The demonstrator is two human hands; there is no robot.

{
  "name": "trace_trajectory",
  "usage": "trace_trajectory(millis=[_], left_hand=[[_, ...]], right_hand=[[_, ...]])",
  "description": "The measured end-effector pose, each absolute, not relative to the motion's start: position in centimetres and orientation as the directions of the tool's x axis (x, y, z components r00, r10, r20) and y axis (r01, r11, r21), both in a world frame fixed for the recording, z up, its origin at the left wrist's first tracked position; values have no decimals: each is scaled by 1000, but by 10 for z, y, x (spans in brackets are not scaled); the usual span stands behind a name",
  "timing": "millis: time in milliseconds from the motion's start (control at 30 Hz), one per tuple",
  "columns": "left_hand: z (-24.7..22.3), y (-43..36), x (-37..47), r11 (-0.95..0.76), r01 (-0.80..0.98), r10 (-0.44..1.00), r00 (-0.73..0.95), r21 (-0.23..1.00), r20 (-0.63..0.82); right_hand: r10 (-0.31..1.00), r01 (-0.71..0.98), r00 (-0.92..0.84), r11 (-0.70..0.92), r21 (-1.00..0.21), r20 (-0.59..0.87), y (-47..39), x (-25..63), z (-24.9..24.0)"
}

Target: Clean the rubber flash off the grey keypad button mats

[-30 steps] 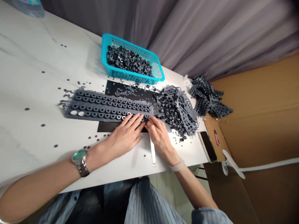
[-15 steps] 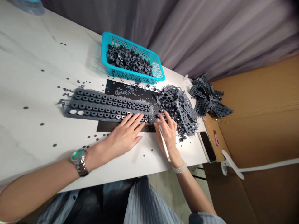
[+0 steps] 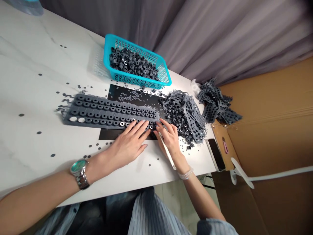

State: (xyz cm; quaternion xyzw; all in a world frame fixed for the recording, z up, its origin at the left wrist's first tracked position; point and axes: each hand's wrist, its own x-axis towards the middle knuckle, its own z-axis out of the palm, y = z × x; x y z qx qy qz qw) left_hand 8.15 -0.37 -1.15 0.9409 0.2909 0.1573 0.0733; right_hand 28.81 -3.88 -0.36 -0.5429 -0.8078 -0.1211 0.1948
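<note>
A dark grey rubber sheet [image 3: 105, 112], moulded with rows of ring-shaped parts, lies across a black mat [image 3: 105, 134]. Two holes at its near left corner show white table through them. My left hand [image 3: 129, 140] rests flat on the sheet's near edge with fingers stretched out. At the sheet's right end, my right hand [image 3: 169, 138] is closed round a thin white pen-like tool [image 3: 167, 150]. Its fingertips are at the last rings of the near row; the tool's tip is hidden by the hand.
Behind the sheet stands a turquoise basket [image 3: 107, 62] of loose black rubber rings. To the right lie a heap of rings and punched sheets [image 3: 186, 114], more scrap sheets [image 3: 214, 101], a phone [image 3: 216, 154] and a pink cutter [image 3: 225, 146]. Small black discs are scattered over the white table [image 3: 80, 65].
My right hand has moved slightly left, closer to my left hand and onto the sheet's right end. My left hand stays on the sheet. The whole view has shifted a little.
</note>
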Motion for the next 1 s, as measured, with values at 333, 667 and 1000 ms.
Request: trace_trajectory(millis=[333,667,1000], left_hand=[[-11,-4,81,-818,528,574,778,228,257],[-13,-5,82,-809,531,586,765,254,268],[-16,-5,81,-816,523,576,775,247,260]], right_hand=[[874,938,-320,348,-11,367,-33,284,-3],[862,981,-55,141,-135,504,-48,307,0],[815,921,-293,382,-83,500,-61,282,-4]])
